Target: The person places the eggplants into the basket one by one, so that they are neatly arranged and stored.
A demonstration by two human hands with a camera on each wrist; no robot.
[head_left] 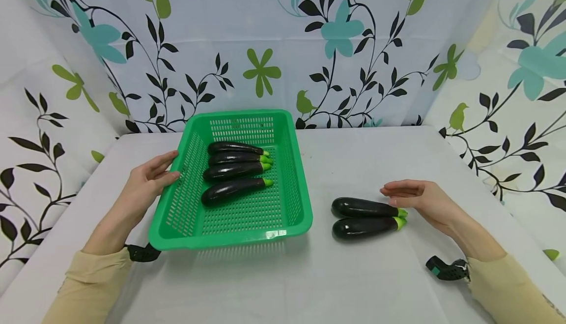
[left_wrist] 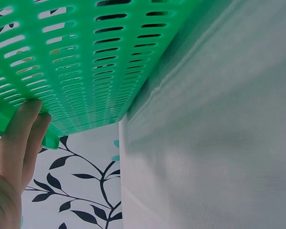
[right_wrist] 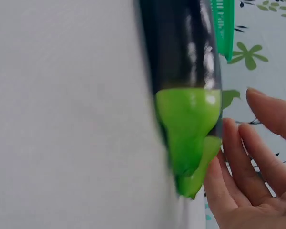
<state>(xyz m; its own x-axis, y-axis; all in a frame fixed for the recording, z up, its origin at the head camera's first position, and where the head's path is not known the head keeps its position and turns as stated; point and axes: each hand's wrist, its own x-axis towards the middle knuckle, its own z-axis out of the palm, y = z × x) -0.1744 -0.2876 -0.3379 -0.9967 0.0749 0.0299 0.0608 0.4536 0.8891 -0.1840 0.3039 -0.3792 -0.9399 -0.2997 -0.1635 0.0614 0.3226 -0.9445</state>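
Note:
A green basket (head_left: 244, 239) holds several dark eggplants (head_left: 234, 191) lying side by side, their green ends to the right. My left hand (head_left: 143, 186) grips its left rim, thumb over the edge; in the left wrist view, fingers (left_wrist: 21, 138) lie against the outside of the basket (left_wrist: 86, 71). Two more eggplants (head_left: 362, 208) (head_left: 364, 228) lie together on the table, right of the basket. Just beyond their green stem ends, my right hand (head_left: 420, 198) hovers with relaxed fingers, holding nothing. In the right wrist view, the hand (right_wrist: 252, 176) is beside the nearer eggplant's green cap (right_wrist: 188, 119).
A white cloth covers the table (head_left: 283, 284). Behind it and at both sides hangs a curtain (head_left: 265, 29) printed with leaves, flowers and birds. Each wrist wears a dark device, the left one (head_left: 142, 253) close to the basket's near left corner.

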